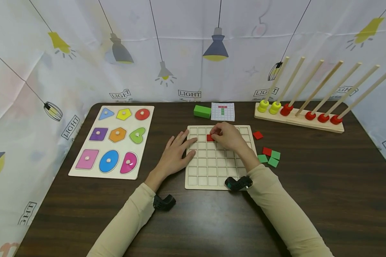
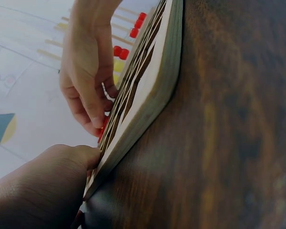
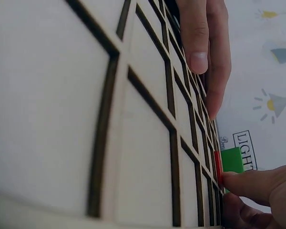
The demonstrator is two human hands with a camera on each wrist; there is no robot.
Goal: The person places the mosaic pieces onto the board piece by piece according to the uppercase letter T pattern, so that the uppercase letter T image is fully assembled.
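Note:
A pale wooden grid board (image 1: 202, 181) lies on the table in front of the person. My left hand (image 1: 176, 153) rests at its left edge, fingers spread and thumb on the rim; in the left wrist view that thumb (image 2: 88, 155) touches the board's edge. My right hand (image 1: 228, 137) reaches over the upper part of the board. Its thumb and curled fingertips pinch a red square tile (image 1: 209, 138) at a cell in the upper rows. The right wrist view shows the red tile (image 3: 218, 163) under the right fingertips, partly hidden.
Right of the board lie loose red tiles (image 1: 258, 135) and green tiles (image 1: 273, 162). Behind it are a green block (image 1: 202, 111) and a pattern card (image 1: 229, 116). A shape puzzle (image 1: 94, 142) lies left; a peg stand (image 1: 296, 119) with upright rods stands back right.

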